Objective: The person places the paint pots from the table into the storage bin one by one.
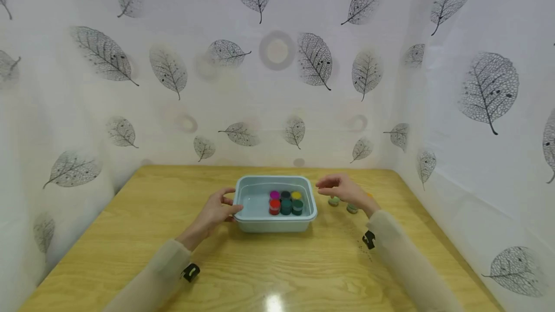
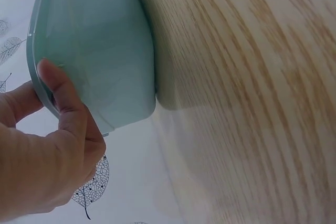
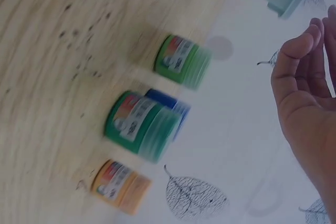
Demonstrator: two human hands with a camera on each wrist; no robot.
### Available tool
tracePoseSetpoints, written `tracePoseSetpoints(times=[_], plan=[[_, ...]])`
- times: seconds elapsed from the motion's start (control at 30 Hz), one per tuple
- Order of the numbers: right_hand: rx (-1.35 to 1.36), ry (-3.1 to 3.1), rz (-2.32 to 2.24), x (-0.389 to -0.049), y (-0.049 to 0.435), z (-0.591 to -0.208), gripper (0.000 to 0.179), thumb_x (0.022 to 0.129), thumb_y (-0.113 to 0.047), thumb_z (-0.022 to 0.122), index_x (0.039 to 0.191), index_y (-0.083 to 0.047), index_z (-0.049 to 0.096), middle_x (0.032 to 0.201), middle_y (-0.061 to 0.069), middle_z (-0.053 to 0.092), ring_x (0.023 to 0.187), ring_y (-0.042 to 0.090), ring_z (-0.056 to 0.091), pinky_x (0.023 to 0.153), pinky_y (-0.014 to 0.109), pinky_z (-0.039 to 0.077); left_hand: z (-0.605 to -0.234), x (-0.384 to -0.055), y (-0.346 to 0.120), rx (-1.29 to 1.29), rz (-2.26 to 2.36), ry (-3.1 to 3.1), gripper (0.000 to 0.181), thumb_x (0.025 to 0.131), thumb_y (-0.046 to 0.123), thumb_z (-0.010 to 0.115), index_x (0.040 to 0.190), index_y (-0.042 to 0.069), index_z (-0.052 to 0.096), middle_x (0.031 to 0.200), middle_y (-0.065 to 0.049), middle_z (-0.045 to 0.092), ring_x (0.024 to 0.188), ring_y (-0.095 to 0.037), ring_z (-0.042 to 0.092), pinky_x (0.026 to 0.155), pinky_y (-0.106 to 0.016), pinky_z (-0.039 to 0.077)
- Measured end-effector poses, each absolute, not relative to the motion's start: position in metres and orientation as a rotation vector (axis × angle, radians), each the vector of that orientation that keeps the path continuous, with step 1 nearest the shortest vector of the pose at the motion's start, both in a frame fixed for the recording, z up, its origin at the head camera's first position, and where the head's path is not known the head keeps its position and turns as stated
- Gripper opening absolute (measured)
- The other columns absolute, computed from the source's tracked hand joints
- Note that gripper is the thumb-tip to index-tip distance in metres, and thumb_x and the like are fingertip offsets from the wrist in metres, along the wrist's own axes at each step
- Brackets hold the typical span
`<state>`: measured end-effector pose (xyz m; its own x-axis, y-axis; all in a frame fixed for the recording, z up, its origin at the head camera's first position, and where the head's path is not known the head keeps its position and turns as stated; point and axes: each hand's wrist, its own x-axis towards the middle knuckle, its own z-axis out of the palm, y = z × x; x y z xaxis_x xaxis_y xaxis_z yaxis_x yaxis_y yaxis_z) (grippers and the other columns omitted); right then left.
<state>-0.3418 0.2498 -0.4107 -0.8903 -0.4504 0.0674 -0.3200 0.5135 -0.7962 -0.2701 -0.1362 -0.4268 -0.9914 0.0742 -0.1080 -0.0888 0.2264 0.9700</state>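
A pale blue-green plastic tub point(image 1: 274, 226) stands on the table, with several small paint jars grouped in its right half, among them a red jar point(image 1: 274, 207) and a yellow jar point(image 1: 296, 196). At its left end my left hand point(image 1: 215, 212) pinches the rim between thumb and fingers. My right hand point(image 1: 343, 191) is just right of the tub, fingers gently bent and holding nothing. Beneath and beside it, the right wrist view shows a light green jar point(image 3: 181, 61), a larger green jar point(image 3: 139, 124), a blue jar point(image 3: 164, 98) partly hidden behind that one, and an orange jar point(image 3: 121, 186).
The wooden table point(image 1: 243, 273) reaches back to a white curtain point(image 1: 277, 100) printed with grey leaves, which also hangs along both sides. Dark specks mark the tabletop near the right forearm.
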Motion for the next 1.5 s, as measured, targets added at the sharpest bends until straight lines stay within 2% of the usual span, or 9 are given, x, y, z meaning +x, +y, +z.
tracePoseSetpoints(times=[0.1,0.27,0.47,0.63,0.83,0.93,1.03,1.3,1.5], plan=[[-0.625,2.613,-1.309,-0.342,0.261,-0.413,0.03,0.091,-0.027,0.071,0.116,-0.009,0.07,0.112,0.013,0.07,0.095,0.015,0.065,0.081,0.035,0.056,-0.428,-0.27,-0.137,-0.018,1.865,2.365,0.062,0.089,0.001,0.069,0.144,0.001,0.041,0.104,-0.019,0.05,0.075,-0.025,0.063,0.066,-0.036,0.061],[-0.585,2.635,-1.297,-0.342,0.28,-0.418,0.032,0.092,-0.025,0.07,0.114,-0.003,0.069,0.114,0.017,0.068,0.098,0.018,0.063,0.087,0.046,0.057,-0.429,-0.27,-0.138,-0.038,1.871,2.36,0.062,0.088,0.001,0.07,0.144,0.001,0.041,0.104,-0.019,0.05,0.077,-0.028,0.064,0.066,-0.037,0.061],[-0.522,2.747,-1.177,-0.335,0.306,-0.421,0.029,0.092,-0.023,0.069,0.115,-0.004,0.07,0.115,0.012,0.067,0.105,0.028,0.061,0.084,0.039,0.055,-0.431,-0.272,-0.138,-0.035,1.875,2.358,0.061,0.089,0.001,0.069,0.144,0.002,0.042,0.104,-0.018,0.05,0.079,-0.029,0.064,0.065,-0.035,0.061],[-0.52,2.751,-1.157,-0.329,0.324,-0.426,0.026,0.093,-0.016,0.068,0.116,-0.005,0.071,0.125,0.018,0.063,0.115,0.038,0.057,0.087,0.046,0.055,-0.431,-0.272,-0.136,-0.045,1.878,2.354,0.061,0.089,0.001,0.069,0.143,0.002,0.042,0.104,-0.018,0.051,0.078,-0.027,0.063,0.066,-0.037,0.061],[-0.537,2.716,-1.136,-0.329,0.334,-0.431,0.032,0.091,-0.012,0.069,0.121,0.001,0.067,0.127,0.023,0.062,0.117,0.043,0.056,0.088,0.043,0.056,-0.43,-0.272,-0.136,-0.034,1.897,2.346,0.061,0.089,0.0,0.069,0.143,0.001,0.041,0.104,-0.019,0.05,0.078,-0.027,0.064,0.065,-0.035,0.061],[-0.544,2.687,-1.133,-0.329,0.336,-0.433,0.034,0.09,-0.009,0.07,0.121,0.003,0.066,0.125,0.023,0.064,0.116,0.043,0.057,0.086,0.037,0.057,-0.43,-0.272,-0.136,-0.03,1.899,2.347,0.061,0.089,0.0,0.069,0.143,0.001,0.041,0.104,-0.019,0.051,0.078,-0.028,0.064,0.065,-0.036,0.061],[-0.563,2.656,-1.14,-0.328,0.336,-0.434,0.033,0.089,-0.005,0.07,0.12,0.004,0.066,0.124,0.022,0.065,0.115,0.041,0.059,0.087,0.037,0.057,-0.43,-0.272,-0.136,-0.027,1.896,2.349,0.061,0.089,0.0,0.068,0.143,0.002,0.041,0.104,-0.019,0.051,0.076,-0.026,0.063,0.064,-0.036,0.061],[-0.705,2.584,-1.122,-0.33,0.333,-0.437,0.038,0.085,-0.002,0.072,0.119,0.01,0.062,0.125,0.029,0.061,0.115,0.043,0.058,0.099,0.051,0.051,-0.428,-0.272,-0.135,-0.033,1.885,2.356,0.061,0.09,0.0,0.068,0.144,0.002,0.041,0.104,-0.019,0.051,0.074,-0.023,0.063,0.068,-0.041,0.061],[-0.723,2.584,-1.085,-0.331,0.331,-0.441,0.04,0.083,-0.001,0.074,0.119,0.011,0.061,0.123,0.031,0.06,0.111,0.037,0.06,0.096,0.039,0.054,-0.428,-0.272,-0.135,-0.04,1.879,2.353,0.061,0.09,0.0,0.068,0.144,0.002,0.041,0.105,-0.019,0.05,0.074,-0.023,0.063,0.068,-0.04,0.061]])
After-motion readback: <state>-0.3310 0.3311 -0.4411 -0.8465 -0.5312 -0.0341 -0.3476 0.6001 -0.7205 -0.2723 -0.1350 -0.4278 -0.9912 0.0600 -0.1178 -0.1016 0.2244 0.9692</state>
